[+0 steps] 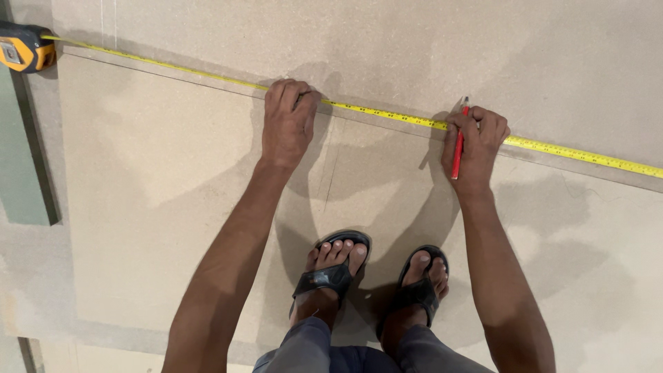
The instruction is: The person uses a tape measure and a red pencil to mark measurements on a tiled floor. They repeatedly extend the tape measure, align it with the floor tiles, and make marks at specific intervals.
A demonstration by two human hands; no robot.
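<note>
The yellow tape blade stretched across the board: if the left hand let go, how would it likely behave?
The tape blade looks thin and springy, so it would probably lift or slide. The left hand presses it flat on the board. Its case lies far off, so it may retract.

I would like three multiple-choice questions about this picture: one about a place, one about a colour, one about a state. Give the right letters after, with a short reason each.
1. Where is the tape measure case?
A. at the top left edge of the board
B. between the feet
C. in the right hand

2. What colour is the pencil?
A. blue
B. red
C. green

3. What is the left hand doing?
A. hanging free in the air
B. holding a hammer
C. pressing the tape onto the board

Answers:
1. A, the yellow and black case lies at the top left, with the tape running out to the right.
2. B, the pencil gripped in the right hand is red.
3. C, the fingers lie on the yellow tape, flat against the board.
</note>
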